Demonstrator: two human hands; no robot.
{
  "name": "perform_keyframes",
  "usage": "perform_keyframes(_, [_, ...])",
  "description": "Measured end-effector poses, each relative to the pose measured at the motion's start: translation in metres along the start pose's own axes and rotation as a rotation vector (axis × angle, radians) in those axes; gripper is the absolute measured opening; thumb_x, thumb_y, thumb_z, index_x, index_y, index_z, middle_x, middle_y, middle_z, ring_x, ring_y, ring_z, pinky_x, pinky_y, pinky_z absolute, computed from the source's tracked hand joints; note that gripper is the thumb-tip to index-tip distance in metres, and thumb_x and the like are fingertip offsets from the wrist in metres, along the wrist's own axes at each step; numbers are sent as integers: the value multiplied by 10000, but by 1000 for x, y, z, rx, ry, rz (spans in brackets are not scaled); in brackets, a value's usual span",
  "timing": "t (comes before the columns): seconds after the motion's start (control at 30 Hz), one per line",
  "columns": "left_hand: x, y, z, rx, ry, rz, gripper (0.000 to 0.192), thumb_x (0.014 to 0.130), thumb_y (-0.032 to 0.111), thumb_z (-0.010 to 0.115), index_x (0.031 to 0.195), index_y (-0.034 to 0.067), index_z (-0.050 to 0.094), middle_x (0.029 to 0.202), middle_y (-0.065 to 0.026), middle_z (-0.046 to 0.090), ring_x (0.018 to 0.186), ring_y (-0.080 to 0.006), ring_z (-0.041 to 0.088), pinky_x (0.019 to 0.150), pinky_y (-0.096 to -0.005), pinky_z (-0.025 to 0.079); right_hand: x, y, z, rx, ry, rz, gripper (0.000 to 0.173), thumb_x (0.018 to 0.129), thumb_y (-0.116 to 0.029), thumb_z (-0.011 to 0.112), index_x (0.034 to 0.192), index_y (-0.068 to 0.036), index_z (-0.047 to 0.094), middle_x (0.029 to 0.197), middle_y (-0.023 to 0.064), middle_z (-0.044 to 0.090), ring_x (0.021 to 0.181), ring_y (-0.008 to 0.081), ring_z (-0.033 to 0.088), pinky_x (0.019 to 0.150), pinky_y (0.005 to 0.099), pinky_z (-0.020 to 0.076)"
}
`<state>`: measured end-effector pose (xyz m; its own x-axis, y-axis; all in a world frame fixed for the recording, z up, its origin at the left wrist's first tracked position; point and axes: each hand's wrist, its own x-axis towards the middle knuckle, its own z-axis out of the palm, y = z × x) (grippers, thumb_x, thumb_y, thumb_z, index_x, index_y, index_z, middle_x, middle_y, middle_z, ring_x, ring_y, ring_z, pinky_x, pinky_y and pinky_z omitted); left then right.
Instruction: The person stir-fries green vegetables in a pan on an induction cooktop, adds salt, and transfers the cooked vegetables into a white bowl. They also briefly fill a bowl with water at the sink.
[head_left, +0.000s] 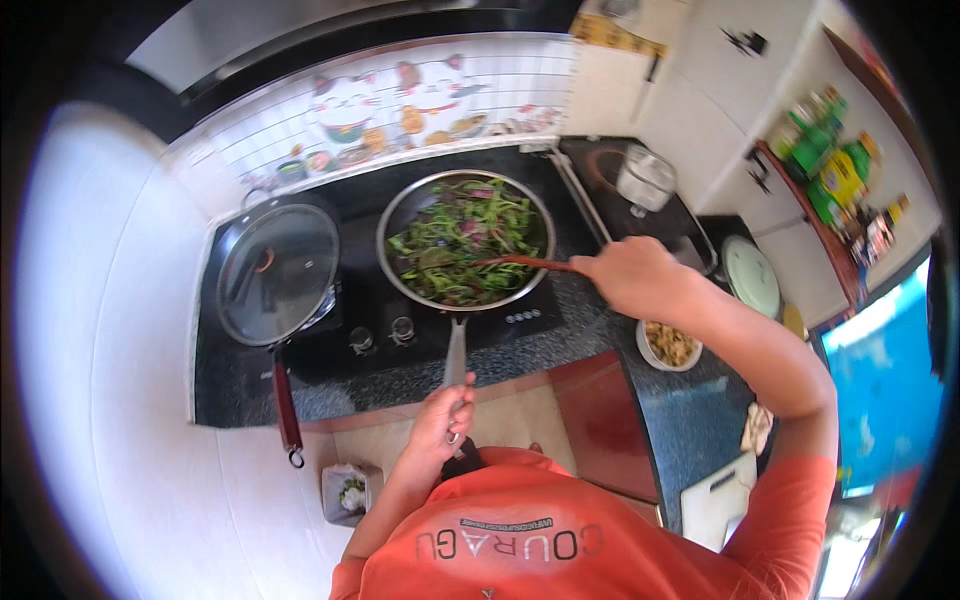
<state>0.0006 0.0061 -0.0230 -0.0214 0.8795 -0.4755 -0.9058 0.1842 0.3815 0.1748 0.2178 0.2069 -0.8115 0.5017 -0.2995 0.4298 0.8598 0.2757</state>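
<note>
My left hand (444, 416) is closed around the metal handle (457, 352) of a round wok (383, 247) on the black stove. Leafy greens with purple parts (469, 232) fill much of the wok. From the right, my right hand (634, 277) grips a reddish-brown wooden utensil (532, 262); its far end is hidden among the greens. Just below my right forearm stands a white bowl of brownish food pieces (670, 346).
A glass-lidded pan (279, 274) with a dark red handle sits on the stove's left. Behind my right hand are a small lidded pot (646, 178) and a pale green lid (751, 277). A white cutting board (718, 491) lies at lower right; a waste bin (346, 495) stands below left.
</note>
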Motion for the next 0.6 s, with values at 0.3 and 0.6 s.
perform_keyframes(0.3, [-6, 4, 7, 24, 5, -29, 209, 892, 98, 539, 1094, 47, 532, 809, -33, 540, 528, -66, 419, 382, -182, 278, 36, -60, 25, 65, 117, 6, 468, 802, -89, 544, 1266, -87, 489, 750, 135, 657, 679, 299, 667, 566, 417, 524])
perform_keyframes(0.6, [-7, 3, 11, 10, 29, -20, 204, 898, 88, 508, 1094, 38, 532, 791, -32, 540, 488, -53, 395, 364, -179, 280, -5, 53, 52, 333, 302, 250, 308, 878, -175, 489, 1150, -53, 570, 780, 229, 640, 770, 389, 632, 719, 479, 510])
